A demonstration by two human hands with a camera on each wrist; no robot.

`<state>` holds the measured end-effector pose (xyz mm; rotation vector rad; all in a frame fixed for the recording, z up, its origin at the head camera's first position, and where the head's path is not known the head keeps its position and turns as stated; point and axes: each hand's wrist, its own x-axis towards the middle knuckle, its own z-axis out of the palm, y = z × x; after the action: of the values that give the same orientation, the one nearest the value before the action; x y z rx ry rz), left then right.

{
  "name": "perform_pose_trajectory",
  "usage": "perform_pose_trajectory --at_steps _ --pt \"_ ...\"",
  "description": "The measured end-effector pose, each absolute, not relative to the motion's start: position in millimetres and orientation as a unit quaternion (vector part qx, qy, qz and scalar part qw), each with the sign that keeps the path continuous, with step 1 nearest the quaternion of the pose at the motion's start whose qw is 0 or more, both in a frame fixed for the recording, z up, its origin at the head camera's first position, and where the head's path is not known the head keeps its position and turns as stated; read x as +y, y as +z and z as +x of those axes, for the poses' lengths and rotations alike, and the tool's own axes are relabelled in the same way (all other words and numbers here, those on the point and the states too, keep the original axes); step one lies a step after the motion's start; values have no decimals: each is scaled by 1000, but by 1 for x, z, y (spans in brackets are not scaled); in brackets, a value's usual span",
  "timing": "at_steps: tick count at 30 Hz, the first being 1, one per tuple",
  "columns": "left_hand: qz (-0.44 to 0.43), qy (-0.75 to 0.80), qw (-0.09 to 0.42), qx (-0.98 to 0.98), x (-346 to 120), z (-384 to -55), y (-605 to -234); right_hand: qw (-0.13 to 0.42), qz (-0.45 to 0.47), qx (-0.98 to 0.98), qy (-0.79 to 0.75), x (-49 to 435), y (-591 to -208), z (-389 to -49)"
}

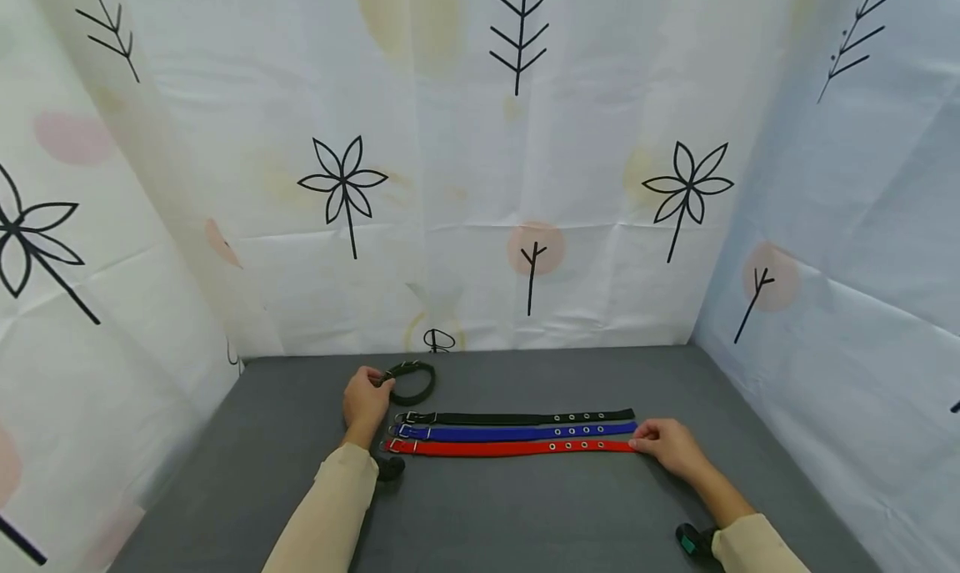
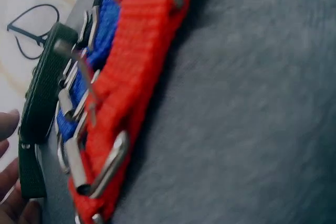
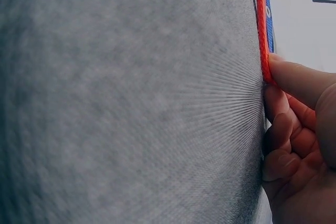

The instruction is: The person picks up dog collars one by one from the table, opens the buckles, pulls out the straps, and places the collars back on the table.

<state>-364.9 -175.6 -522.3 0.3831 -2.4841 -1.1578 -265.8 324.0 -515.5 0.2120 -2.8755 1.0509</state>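
Three straight collars with metal buckles at the left and eyelets toward the right lie side by side: a black collar (image 1: 495,419), a blue collar (image 1: 487,433) and a red collar (image 1: 487,449) nearest the person. Behind their buckle ends, a dark green collar (image 1: 429,391) stands curled into a loop. My left hand (image 1: 366,399) holds that loop at its left side; the left wrist view shows the thumb and fingers at the green collar's (image 2: 42,93) edge. With thumb and forefinger, my right hand (image 1: 670,446) pinches the free end of the red collar (image 3: 264,51).
A grey table (image 1: 525,515) carries the collars. White patterned cloth (image 1: 480,289) stands along its back and sides. Black wrist devices (image 1: 692,541) are worn at both cuffs.
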Motion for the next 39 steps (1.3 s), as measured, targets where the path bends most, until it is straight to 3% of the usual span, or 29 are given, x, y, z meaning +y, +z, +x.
perform_pose_trajectory --at_steps 7,21,39 --pt "154 -381 153 -898 -172 -365 -522 30 62 -936 346 323 -517 -266" --pt "183 -418 175 -873 -164 -360 -512 31 59 -937 344 322 -516 -267" --pt "31 -515 258 -817 -116 -338 -481 34 72 -935 345 325 -519 -266"
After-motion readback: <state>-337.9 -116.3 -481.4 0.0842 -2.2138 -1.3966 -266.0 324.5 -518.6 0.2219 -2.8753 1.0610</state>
